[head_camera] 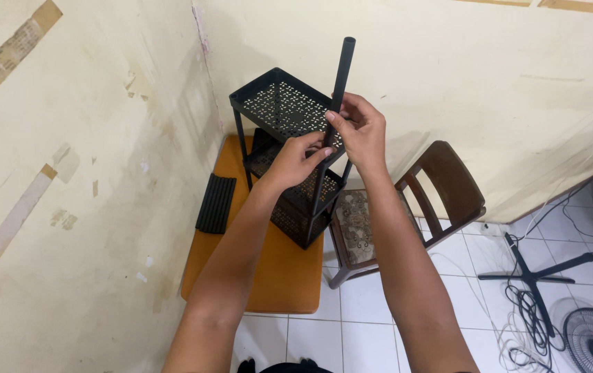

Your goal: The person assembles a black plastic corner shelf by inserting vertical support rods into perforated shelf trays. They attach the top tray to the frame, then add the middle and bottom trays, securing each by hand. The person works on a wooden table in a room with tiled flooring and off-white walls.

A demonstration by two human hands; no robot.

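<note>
The right hand (pixel 360 132) grips a black tube (pixel 342 69) that stands upright at the near corner of the top shelf (pixel 275 103) of a black rack (pixel 289 159). The left hand (pixel 295 160) pinches the same tube just below. The rack stands on an orange table (pixel 275 276) in the room corner, a bundle of spare tubes (pixel 215 203) lying beside it and a wooden chair (pixel 407 207) to the right.

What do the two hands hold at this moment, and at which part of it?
Both hands hold a black tube at its lower part, at the top shelf corner: the right hand higher, the left hand just below.
</note>
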